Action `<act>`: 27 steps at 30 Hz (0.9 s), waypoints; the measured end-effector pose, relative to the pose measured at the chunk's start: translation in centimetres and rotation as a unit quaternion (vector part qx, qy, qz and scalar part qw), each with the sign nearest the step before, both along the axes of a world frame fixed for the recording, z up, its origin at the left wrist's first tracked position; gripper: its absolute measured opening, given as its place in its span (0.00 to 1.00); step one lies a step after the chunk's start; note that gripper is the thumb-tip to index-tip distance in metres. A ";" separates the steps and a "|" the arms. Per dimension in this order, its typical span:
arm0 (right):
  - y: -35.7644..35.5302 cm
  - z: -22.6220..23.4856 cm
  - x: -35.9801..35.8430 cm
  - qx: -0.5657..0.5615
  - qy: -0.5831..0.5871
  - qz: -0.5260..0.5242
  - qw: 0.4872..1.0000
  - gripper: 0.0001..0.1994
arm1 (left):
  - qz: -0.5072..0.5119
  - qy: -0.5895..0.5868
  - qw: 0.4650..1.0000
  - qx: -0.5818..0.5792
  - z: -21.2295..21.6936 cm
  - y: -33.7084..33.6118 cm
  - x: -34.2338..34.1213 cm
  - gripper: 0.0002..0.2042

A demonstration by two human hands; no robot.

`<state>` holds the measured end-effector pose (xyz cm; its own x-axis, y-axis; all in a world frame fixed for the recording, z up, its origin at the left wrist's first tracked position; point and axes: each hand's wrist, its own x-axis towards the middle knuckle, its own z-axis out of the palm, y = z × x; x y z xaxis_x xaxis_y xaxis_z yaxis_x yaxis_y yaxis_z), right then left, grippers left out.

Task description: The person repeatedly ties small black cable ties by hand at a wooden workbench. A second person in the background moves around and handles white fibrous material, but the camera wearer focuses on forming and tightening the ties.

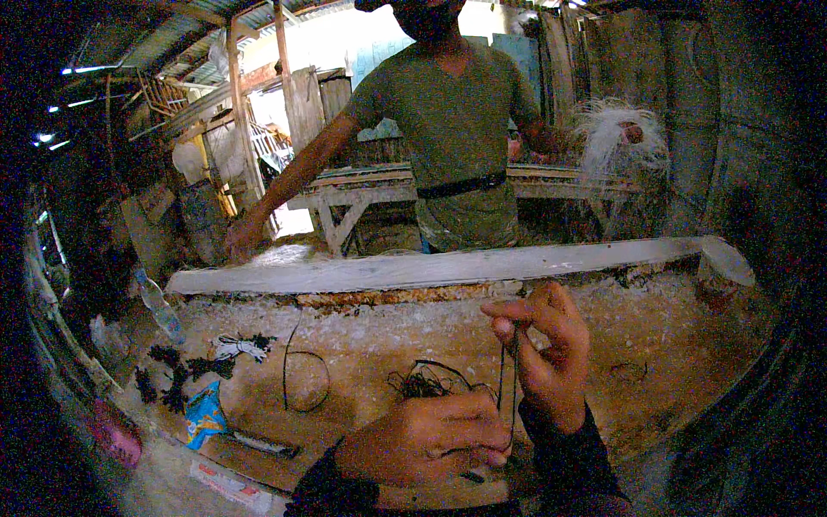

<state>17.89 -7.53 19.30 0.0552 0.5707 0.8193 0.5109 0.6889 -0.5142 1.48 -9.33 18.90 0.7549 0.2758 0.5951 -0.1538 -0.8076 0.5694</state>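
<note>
A thin dark cord (pixel 515 379) runs upright between my hands, beside a narrow greyish strip whose kind I cannot make out. At its upper end my right hand (pixel 556 349) pinches the cord between thumb and forefinger. Lower down and to the left, my left hand (pixel 426 435) is closed on the cord's lower part, its fingertips partly hidden. A tangle of black cord (pixel 426 379) lies just beyond the left hand on the wooden table (pixel 680 353). One loose loop of dark cord (pixel 328 383) lies farther left.
A long bundle of white fibre (pixel 431 267) spans the table's far side. Across it stands a person (pixel 461 121), one hand near loose white strands (pixel 624 142). On the left are black cord bundles (pixel 175 379), a white bundle (pixel 241 346), a blue packet (pixel 205 415) and a plastic bottle (pixel 159 308).
</note>
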 end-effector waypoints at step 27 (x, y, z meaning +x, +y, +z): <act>-3.5 0.5 -1.9 0.013 -0.313 0.208 0.927 0.10 | 0.507 -0.293 0.807 0.079 0.5 2.3 -2.1 0.08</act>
